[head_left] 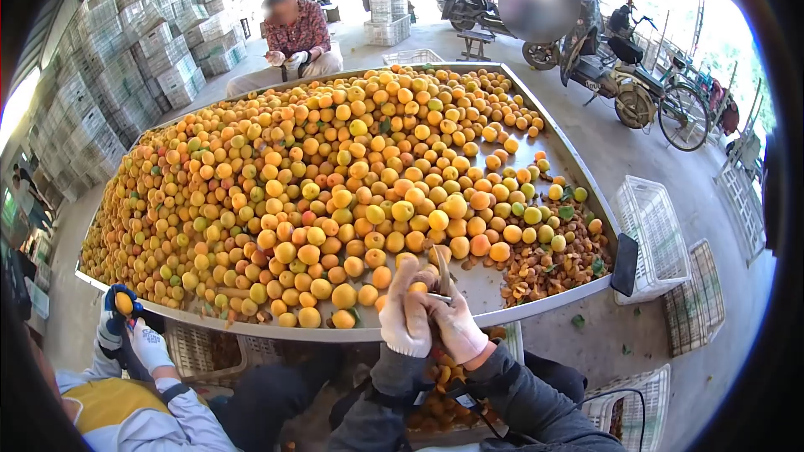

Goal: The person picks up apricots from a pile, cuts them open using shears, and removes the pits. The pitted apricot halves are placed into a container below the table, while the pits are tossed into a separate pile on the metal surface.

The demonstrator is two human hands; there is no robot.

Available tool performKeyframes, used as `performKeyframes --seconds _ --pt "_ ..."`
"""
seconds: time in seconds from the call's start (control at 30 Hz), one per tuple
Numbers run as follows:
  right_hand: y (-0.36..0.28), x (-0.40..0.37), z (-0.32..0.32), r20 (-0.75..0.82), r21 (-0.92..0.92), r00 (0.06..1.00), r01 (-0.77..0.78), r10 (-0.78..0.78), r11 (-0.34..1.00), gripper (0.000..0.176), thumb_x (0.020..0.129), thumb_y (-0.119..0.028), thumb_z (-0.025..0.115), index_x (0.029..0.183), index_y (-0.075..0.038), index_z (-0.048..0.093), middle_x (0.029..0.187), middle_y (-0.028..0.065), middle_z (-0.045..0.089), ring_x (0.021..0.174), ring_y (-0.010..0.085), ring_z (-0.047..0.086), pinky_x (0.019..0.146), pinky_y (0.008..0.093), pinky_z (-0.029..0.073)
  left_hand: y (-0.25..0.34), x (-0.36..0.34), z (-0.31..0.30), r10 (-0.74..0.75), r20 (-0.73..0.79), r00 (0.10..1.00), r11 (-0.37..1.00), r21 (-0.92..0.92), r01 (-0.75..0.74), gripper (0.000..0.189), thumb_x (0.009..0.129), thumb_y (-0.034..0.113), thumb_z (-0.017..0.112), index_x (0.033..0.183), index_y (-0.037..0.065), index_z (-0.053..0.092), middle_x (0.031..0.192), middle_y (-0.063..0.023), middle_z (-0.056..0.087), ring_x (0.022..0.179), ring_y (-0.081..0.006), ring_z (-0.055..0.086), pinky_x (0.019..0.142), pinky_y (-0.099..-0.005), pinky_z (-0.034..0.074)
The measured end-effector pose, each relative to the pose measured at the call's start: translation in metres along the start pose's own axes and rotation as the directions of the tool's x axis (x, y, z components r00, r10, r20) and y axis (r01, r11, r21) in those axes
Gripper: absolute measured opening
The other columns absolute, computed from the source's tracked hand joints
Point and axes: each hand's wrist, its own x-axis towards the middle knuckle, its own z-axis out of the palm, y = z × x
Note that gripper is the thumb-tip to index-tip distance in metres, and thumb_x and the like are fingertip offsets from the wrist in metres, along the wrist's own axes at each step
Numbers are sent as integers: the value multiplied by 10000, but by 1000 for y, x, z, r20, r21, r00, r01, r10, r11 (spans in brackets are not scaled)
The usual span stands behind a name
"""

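My gloved left hand (pixel 405 311) is closed around an apricot (pixel 418 287), at the near edge of the metal-topped table. Close against it, my gloved right hand (pixel 457 325) grips a thin metal tool (pixel 439 296) that reaches toward the fruit; its exact kind is hard to make out. Both gloves are white with stained fingers. Just beyond my hands spreads a big heap of orange and yellow apricots (pixel 335 201). To the right of them lies a pile of brown pits and scraps (pixel 544 268). Below my hands, split apricots (pixel 444 406) fill a container between my legs.
The table's raised rim (pixel 578 291) runs between me and the fruit. On my left, a co-worker's gloved hand (pixel 151 346) is near another apricot (pixel 124 303). Another person (pixel 297 38) sits across. White crates (pixel 651 234) stand on the right; more crates (pixel 100 75) are stacked behind.
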Motion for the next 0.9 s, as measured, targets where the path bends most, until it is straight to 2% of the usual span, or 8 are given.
performKeyframes --seconds 0.07,0.2,0.33,0.47,0.53,0.67,0.8,0.9 --pt "15 6 6 17 -188 961 273 -275 943 394 896 -27 605 1267 -45 473 1071 41 606 962 122 595 842 248 494 2 1 0 -198 -143 970 922 -362 135 486 1030 284 407 1377 -57 399 1056 -185 639 911 -237 641 832 -348 532" --pt "13 11 14 93 -519 903 404 -419 754 369 858 -31 634 1199 19 500 1051 126 634 969 167 616 849 272 488 2 5 -9 -226 -235 945 955 -245 167 497 1032 312 413 1369 -54 426 1163 -176 617 985 -227 630 885 -330 510" --pt "6 16 6 31 -389 950 297 -310 872 362 854 -50 650 1191 2 526 966 86 640 914 159 622 798 274 501 8 8 -13 -242 -67 968 965 -118 233 457 1034 274 402 1362 -43 437 1351 -146 509 1187 -225 523 1019 -345 426" --pt "-14 5 4 121 -332 957 290 -265 897 353 851 -53 660 1182 -19 539 898 41 629 775 104 603 678 236 498 -2 6 -19 -448 76 891 679 -620 394 451 1030 311 414 1349 -6 448 1286 -146 553 1166 -247 540 1011 -382 436" --pt "-34 -7 12 -45 -386 999 -38 22 922 340 843 -49 660 1166 -36 554 819 12 611 604 56 546 536 199 446 -14 3 -23 -492 189 850 427 -798 425 457 1022 338 435 1353 24 449 1265 -134 568 1160 -264 546 1031 -416 417" --pt "-41 -8 1 -77 -384 996 -61 34 921 295 837 -41 646 1123 -44 575 714 -18 564 466 50 476 423 201 374 -8 4 -24 -535 289 794 319 -801 507 402 1010 266 473 1338 33 474 1262 -128 565 1168 -254 542 1045 -413 407" --pt "-44 -12 -8 -39 -298 999 -40 30 954 259 843 -23 623 1095 -21 565 701 0 568 410 62 454 365 203 324 -14 3 -20 -577 150 803 463 -750 473 354 995 164 488 1303 -10 488 1192 -170 589 1121 -274 576 1031 -403 432" --pt "-58 -4 -29 -138 -475 971 110 -197 873 193 858 -93 665 1030 -19 616 693 12 590 494 72 490 444 215 387 -14 3 -26 -666 136 733 374 -790 486 345 994 192 480 1258 -30 500 1148 -177 603 1041 -315 619 986 -479 479"
